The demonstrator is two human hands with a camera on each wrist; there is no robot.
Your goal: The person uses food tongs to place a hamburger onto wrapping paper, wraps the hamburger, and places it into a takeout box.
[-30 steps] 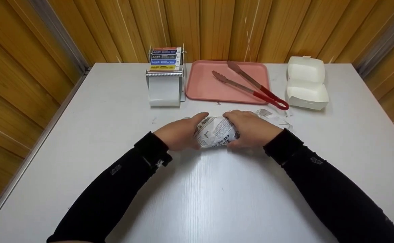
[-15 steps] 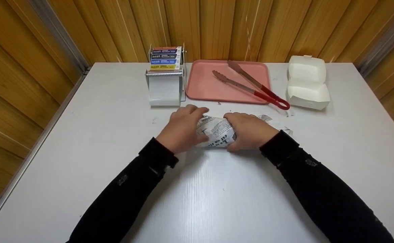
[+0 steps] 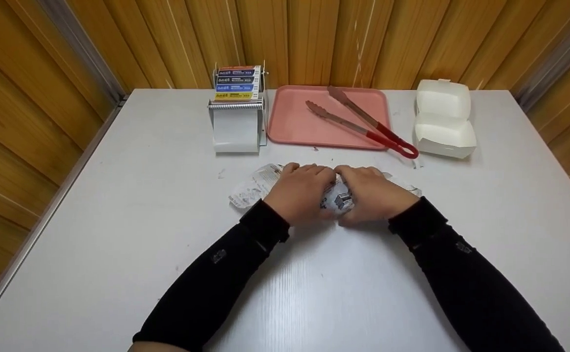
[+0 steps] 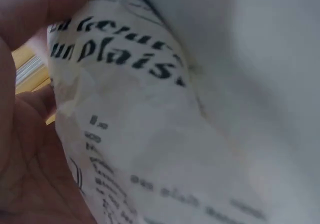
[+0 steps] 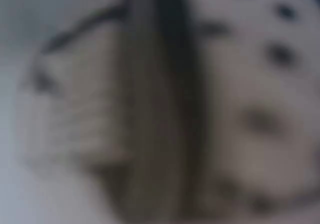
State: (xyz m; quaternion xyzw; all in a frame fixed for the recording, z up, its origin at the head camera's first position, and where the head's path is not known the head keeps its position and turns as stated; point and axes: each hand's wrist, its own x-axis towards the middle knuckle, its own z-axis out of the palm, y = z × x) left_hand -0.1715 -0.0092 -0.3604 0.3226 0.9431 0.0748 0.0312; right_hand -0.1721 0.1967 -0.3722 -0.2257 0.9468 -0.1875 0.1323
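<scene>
A: Grip first. What does the head view show?

B: Left grip point(image 3: 300, 194) and right grip point(image 3: 374, 193) both curl round a printed paper bundle point(image 3: 337, 199), nearly touching across its middle. It lies on the counter point(image 3: 321, 298), in front of the pink tray point(image 3: 292, 122).

A: Why both?

B: Loose paper spreads past each; in my judgement, paired pressure keeps the folded middle from springing open.

A: Surroundings?

B: Tongs point(image 3: 378, 128) rest on the tray, handles over its near rim, probably for easy reach. A white box point(image 3: 445, 124) stands open to the right, a label dispenser point(image 3: 236, 127) to the left; both leave working room, I judge.

A: Left wrist view?

B: Fingers point(image 4: 42, 9) lie along the paper's edge. Creases suggest a soft wrap needing support. Contents hidden.

A: Right wrist view?

B: Heavily blurred. Pale, dark-marked surfaces, likely the same paper; finger contact cannot be confirmed there.
</scene>
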